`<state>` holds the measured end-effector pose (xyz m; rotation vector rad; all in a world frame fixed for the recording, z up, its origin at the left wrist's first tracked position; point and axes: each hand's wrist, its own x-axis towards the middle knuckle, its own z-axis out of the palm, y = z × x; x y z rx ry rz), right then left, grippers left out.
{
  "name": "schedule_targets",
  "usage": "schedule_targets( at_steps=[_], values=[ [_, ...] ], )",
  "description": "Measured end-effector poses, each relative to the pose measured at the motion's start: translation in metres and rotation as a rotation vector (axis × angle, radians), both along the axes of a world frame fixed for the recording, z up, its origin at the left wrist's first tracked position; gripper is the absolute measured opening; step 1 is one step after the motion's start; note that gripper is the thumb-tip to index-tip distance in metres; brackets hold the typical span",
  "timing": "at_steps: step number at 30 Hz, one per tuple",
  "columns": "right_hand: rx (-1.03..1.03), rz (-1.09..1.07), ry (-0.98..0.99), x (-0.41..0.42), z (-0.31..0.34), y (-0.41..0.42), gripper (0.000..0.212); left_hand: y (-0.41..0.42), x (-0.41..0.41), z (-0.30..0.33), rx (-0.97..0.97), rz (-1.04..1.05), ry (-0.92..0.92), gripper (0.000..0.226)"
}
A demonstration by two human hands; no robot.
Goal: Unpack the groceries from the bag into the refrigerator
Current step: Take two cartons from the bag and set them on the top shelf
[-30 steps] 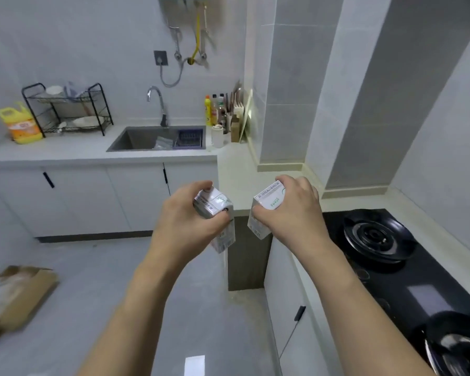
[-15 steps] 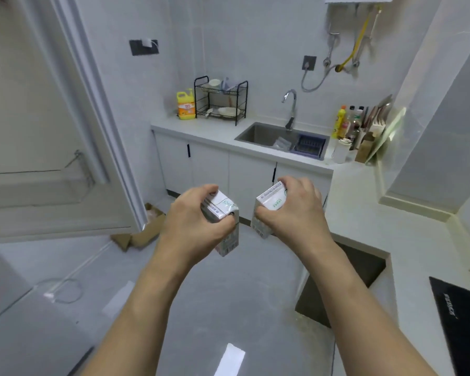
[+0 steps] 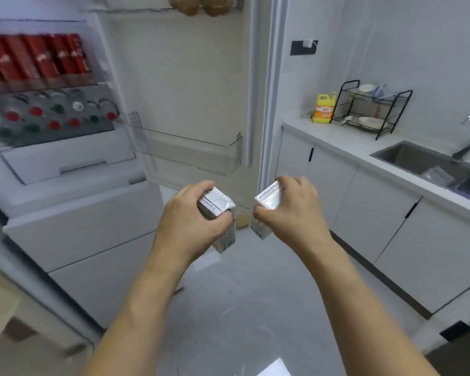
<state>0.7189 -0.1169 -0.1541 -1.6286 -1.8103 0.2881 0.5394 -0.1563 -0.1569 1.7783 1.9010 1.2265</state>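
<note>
Two small cartons held at chest height in front of open fridge (image 3: 73, 213), one per hand.

- Left hand (image 3: 186, 221): fingers curled over top of left carton (image 3: 221, 213), thumb across front face. Firm grip from above; lower half of carton hangs free below palm.
- Right hand (image 3: 291, 210): fingers wrapped over right carton (image 3: 267, 202), thumb pinching near lower front edge. Carton tilted, top corner leaning toward left carton. Cartons near each other, not touching.

Both cartons outside fridge, over floor (image 3: 242, 308). Door shelf (image 3: 190, 153) just ahead and above, apparently unoccupied. Inner shelves at left carry red cans (image 3: 36, 61) and can tops (image 3: 55, 118), tightly packed.

Likely hazards:

- Top-only grips: slip possible if cartons wet or cold; fall to hard floor, burst corner.
- Squeeze too hard on thin card: crushed wall, leak at seam.
- Tilted right carton set down unlevelled: tips over on door shelf.
- Both hands occupied: none free to steady door or shift stock; door may swing on contact.
- Both cartons inserted together: knuckles or cartons may catch clear rail of door shelf.
- Placement on packed can shelves: likely knocks cans loose.

Safer: one carton at a time, upright, lowered behind rail.
</note>
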Motion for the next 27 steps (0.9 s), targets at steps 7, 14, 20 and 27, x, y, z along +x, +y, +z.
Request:
schedule_targets(
  at_steps=[7,14,20,27],
  values=[
    [0.004,0.229,0.001,-0.091,0.009,0.022,0.052,-0.010,-0.081,0.004,0.004,0.191,-0.012,0.058],
    [-0.001,0.362,0.028,-0.170,0.010,0.045,0.047,-0.010,-0.146,0.005,-0.007,0.305,-0.021,0.059],
    [0.002,0.403,0.030,-0.223,0.007,0.064,0.048,0.008,-0.194,0.003,0.000,0.344,-0.015,0.059],
    [0.000,0.423,0.039,-0.261,0.014,0.100,0.050,0.042,-0.230,0.005,0.039,0.364,-0.031,0.060]
  ],
)
